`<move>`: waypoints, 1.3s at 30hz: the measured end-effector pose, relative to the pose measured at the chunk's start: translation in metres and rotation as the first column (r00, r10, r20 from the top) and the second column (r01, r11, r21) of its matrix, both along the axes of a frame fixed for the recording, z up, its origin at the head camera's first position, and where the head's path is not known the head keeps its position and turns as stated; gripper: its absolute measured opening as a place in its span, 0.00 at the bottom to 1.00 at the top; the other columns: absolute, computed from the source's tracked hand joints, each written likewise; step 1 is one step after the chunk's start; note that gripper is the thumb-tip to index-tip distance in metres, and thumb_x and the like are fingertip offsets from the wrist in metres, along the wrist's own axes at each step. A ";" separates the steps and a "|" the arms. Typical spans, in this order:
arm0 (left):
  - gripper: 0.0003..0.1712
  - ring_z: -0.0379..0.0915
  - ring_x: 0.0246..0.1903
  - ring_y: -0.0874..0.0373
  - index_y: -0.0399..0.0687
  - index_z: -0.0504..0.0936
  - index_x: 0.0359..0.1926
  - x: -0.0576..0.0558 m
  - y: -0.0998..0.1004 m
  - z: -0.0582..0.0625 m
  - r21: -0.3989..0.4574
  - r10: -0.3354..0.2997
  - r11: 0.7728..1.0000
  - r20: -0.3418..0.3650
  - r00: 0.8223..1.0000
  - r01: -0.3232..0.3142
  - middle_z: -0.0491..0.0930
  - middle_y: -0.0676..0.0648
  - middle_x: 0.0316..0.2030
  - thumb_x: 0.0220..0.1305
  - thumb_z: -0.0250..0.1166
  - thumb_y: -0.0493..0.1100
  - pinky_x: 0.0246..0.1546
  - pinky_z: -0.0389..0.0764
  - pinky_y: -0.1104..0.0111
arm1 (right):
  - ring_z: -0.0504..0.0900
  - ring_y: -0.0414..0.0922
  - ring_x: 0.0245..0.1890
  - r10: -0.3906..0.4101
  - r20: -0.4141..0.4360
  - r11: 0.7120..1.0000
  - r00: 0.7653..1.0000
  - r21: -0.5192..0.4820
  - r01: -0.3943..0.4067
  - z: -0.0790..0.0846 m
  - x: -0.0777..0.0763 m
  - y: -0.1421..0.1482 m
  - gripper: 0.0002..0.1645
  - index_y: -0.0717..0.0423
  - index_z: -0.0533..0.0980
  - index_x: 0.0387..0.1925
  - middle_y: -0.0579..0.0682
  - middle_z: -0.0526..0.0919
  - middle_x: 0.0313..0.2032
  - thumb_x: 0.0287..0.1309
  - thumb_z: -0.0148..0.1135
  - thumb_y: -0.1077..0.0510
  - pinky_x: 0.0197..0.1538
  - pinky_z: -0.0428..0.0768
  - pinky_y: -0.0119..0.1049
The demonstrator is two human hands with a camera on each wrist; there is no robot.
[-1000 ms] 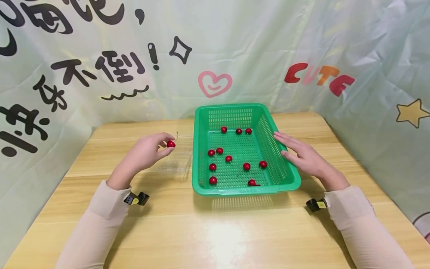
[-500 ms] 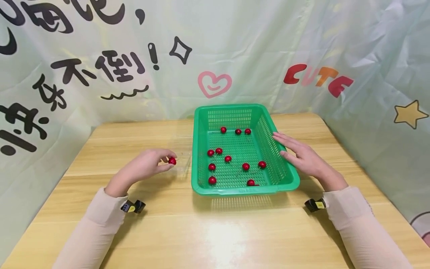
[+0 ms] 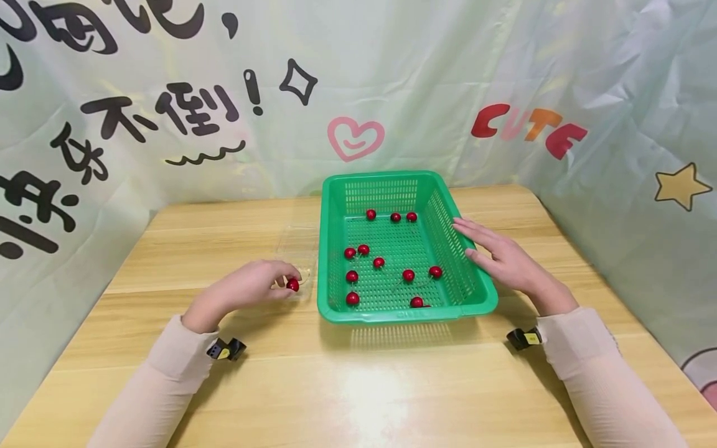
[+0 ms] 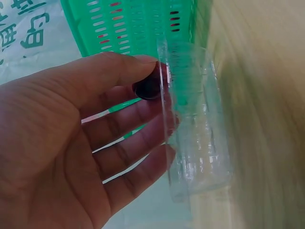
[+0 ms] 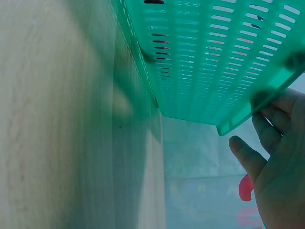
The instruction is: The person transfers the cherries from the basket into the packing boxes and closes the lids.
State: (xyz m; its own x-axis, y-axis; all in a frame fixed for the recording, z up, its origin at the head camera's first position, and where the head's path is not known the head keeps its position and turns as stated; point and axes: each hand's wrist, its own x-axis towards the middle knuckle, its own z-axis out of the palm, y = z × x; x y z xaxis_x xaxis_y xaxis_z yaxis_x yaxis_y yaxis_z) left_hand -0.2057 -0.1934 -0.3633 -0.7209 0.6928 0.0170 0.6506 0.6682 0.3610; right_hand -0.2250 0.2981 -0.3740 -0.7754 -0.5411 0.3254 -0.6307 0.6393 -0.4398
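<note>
My left hand (image 3: 252, 286) pinches a red cherry (image 3: 293, 284) between thumb and fingers, low over a clear plastic box (image 3: 299, 239). In the left wrist view the cherry (image 4: 148, 86) looks dark and sits at the rim of the transparent box (image 4: 202, 148), whose wall covers some fingertips. A green plastic basket (image 3: 407, 316) stands just right of the box, with several cherries (image 3: 379, 262) scattered on its floor. My right hand (image 3: 512, 258) rests on the basket's right rim with its fingers extended, and the right wrist view shows its fingertips against the green rim (image 5: 257, 112).
The wooden table (image 3: 364, 398) stretches in front of the basket and to both sides. A pale printed cloth (image 3: 414, 81) hangs behind the table and along its sides, close to the back of the basket.
My left hand has come down towards the table's front with the cherry, lower over the clear box. The right hand has stayed on the basket's rim.
</note>
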 end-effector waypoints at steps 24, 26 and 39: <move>0.12 0.78 0.37 0.63 0.47 0.84 0.47 -0.002 0.001 -0.010 -0.048 -0.027 0.998 0.102 0.994 0.032 0.83 0.53 0.41 0.66 0.65 0.46 0.40 0.79 0.64 | 0.55 0.55 0.72 -0.007 0.015 1.000 1.000 -0.007 0.007 -0.001 0.001 0.001 0.34 0.51 0.60 0.73 0.53 0.58 0.73 0.69 0.56 0.57 0.64 0.59 0.65; 0.13 0.78 0.38 0.63 0.47 0.84 0.48 -0.002 0.001 -0.009 -0.051 -0.019 0.998 0.105 0.994 0.024 0.83 0.53 0.43 0.67 0.64 0.47 0.42 0.78 0.63 | 0.55 0.55 0.72 -0.005 0.012 1.000 1.000 -0.009 0.005 -0.001 0.001 0.001 0.34 0.52 0.60 0.73 0.53 0.58 0.73 0.68 0.56 0.58 0.64 0.59 0.64; 0.13 0.78 0.39 0.61 0.49 0.84 0.49 -0.002 -0.004 -0.003 -0.012 0.027 1.000 0.081 0.996 -0.026 0.83 0.54 0.43 0.69 0.62 0.48 0.42 0.78 0.61 | 0.55 0.54 0.73 -0.002 0.009 1.000 1.000 -0.007 0.002 -0.001 0.000 0.000 0.34 0.51 0.60 0.73 0.52 0.58 0.73 0.69 0.56 0.57 0.65 0.59 0.63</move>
State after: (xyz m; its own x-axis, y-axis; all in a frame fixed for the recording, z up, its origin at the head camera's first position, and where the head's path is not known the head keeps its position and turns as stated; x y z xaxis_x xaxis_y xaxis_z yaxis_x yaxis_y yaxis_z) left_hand -0.2078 -0.1972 -0.3664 -0.7379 0.6730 -0.0496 0.6012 0.6890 0.4048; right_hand -0.2254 0.2986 -0.3746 -0.7794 -0.5376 0.3217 -0.6255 0.6376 -0.4498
